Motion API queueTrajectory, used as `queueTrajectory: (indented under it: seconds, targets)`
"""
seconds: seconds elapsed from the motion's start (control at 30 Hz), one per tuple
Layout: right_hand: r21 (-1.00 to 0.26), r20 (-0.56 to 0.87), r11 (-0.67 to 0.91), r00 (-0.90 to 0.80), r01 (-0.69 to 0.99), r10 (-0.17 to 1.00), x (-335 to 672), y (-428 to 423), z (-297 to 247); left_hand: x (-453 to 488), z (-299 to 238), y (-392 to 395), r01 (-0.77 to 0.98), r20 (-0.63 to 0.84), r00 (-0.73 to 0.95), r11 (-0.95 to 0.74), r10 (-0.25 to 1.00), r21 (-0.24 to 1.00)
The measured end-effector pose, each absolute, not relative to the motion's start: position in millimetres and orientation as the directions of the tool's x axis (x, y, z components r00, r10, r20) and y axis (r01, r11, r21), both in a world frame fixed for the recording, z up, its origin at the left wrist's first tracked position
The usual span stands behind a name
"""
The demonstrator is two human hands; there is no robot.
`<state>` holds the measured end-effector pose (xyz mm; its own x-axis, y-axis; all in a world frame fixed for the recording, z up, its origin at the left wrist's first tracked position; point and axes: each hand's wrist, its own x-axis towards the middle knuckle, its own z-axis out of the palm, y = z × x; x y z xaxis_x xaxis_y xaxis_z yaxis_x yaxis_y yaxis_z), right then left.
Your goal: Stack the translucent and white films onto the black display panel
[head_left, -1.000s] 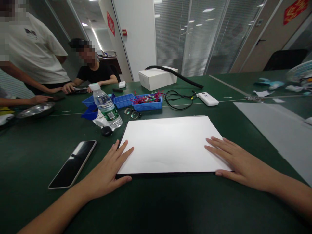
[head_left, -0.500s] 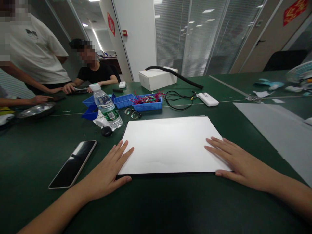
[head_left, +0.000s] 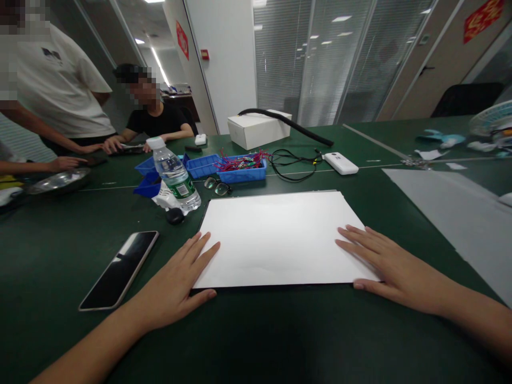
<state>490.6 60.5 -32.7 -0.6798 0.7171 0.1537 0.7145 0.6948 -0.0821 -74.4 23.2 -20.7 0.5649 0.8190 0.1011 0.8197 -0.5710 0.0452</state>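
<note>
A blank white sheet of paper (head_left: 276, 240) lies flat in front of me, a thin dark edge showing beneath it. My left hand (head_left: 182, 277) rests open on the sheet's left side, fingers spread on it and thumb by the near left corner. On the opposite side my right hand (head_left: 386, 264) lies open too, fingertips on the paper and thumb at its near edge. Neither hand grips anything. Left of my left hand is a dark-screened phone (head_left: 120, 272). A water bottle (head_left: 176, 173) with a green label stands tilted in view beyond the sheet's far left corner.
Beyond the sheet are glasses (head_left: 218, 185), a blue tray (head_left: 242, 172) of red wires, a black cable (head_left: 294, 169), a white device (head_left: 340, 163) and a white box (head_left: 259, 129). A grey sheet (head_left: 460, 218) lies right. Two people (head_left: 154, 117) are at the table's far left.
</note>
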Motion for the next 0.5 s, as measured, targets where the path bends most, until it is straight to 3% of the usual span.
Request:
queueTrajectory:
  seconds: [0.5]
  targets:
    - [-0.077,0.159,0.699,-0.684,0.710,0.712,490.4,60.0,-32.3,-72.5,-20.0,22.9,0.826,0.084,0.551,-0.556,0.831,0.089]
